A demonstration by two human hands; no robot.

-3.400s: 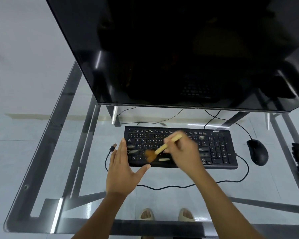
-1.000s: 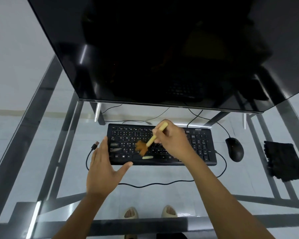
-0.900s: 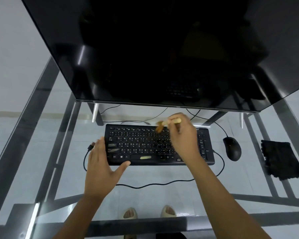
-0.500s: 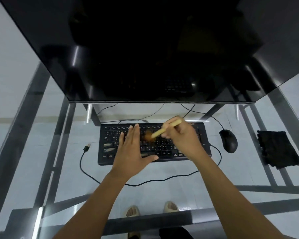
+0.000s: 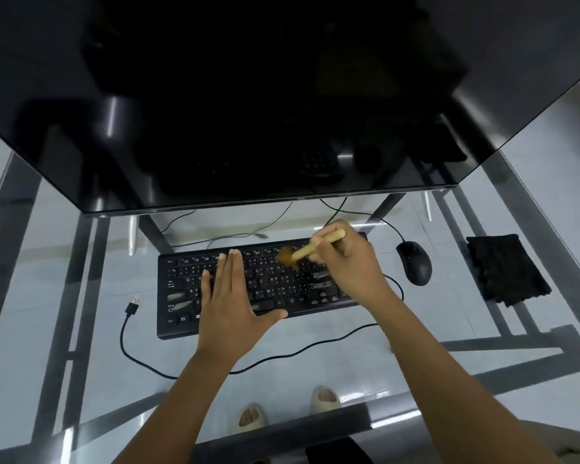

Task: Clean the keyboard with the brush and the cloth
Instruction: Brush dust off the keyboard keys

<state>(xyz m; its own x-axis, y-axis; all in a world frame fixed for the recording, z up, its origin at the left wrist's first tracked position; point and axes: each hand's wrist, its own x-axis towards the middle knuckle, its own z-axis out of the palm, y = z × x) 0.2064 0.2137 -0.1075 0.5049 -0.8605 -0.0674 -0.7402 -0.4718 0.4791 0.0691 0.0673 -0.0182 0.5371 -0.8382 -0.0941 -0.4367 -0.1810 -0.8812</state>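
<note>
Head view: keyboard [image 5: 235,289], black, flat on the glass bench [image 5: 91,329], just in front of the dark monitor [image 5: 248,95]. Left hand [image 5: 230,306] lies spread, palm down, over the keyboard's left-centre keys, fingers straight and thumb stretched toward the front edge. Right hand [image 5: 352,262] is above the keyboard's right part, fingers curled round the pale handle of the brush [image 5: 310,248]; the brown bristles, blurred, meet the upper key rows right of centre. Cloth [image 5: 506,269], dark and crumpled, lies on the bench well right of the keyboard. Mouse [image 5: 415,262], black, sits between keyboard and cloth, just off the keyboard's right end. Cable [image 5: 248,365] loops along the bench in front of the keyboard and ends in a loose USB plug [image 5: 133,304] just left of it. Two sandalled feet [image 5: 288,408] show through the glass, nearer than the keyboard.
</note>
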